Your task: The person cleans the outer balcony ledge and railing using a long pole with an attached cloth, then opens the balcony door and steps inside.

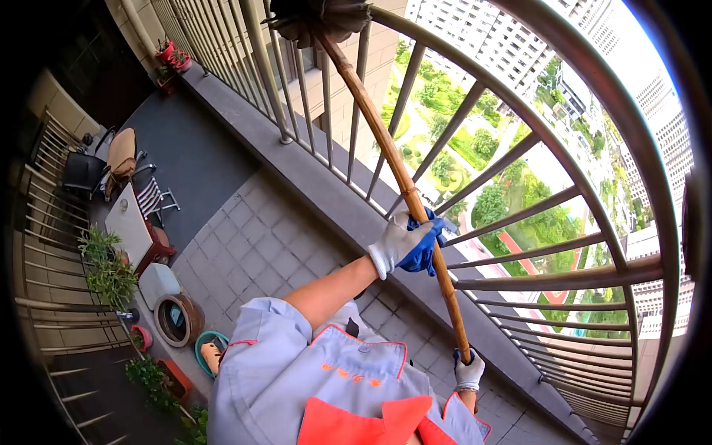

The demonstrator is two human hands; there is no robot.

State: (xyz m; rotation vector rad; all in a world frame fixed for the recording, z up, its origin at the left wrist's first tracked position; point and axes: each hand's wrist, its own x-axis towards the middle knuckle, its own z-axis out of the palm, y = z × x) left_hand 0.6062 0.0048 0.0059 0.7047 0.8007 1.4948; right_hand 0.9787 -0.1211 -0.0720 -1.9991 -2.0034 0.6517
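Pole (pixel 404 182) and dark, bunched head (pixel 322 18) are making up one long tool, slanting across the bars of the metal railing (pixel 564 279) as the camera sees it, with the head lying at the top edge of the view and the butt end sitting low, near the person's body. The left hand (pixel 411 241), in a white and blue glove, is gripping the shaft partway along, fingers curling round it; the right hand (pixel 467 371), also gloved, is clasping the butt end.

That wide spacing is probably serving control well: the left hand is acting as a pivot and the right as a lever — so small shifts at the butt should be giving broad swings at the head. Steering gently with the right while the left is bearing the weight looks like the sound way. The shaft is showing a slight bend, though the lens may be adding to it, so pressing hard is likely asking for flex. Whether the head is touching the rail, I cannot tell. Greenery (pixel 486 141) is spreading far below beyond the bars — a firm grip is mattering here. Flowerpots (pixel 174 58) are standing toward the ledge's (pixel 237 130) far end, calling for shorter sweeps that way.
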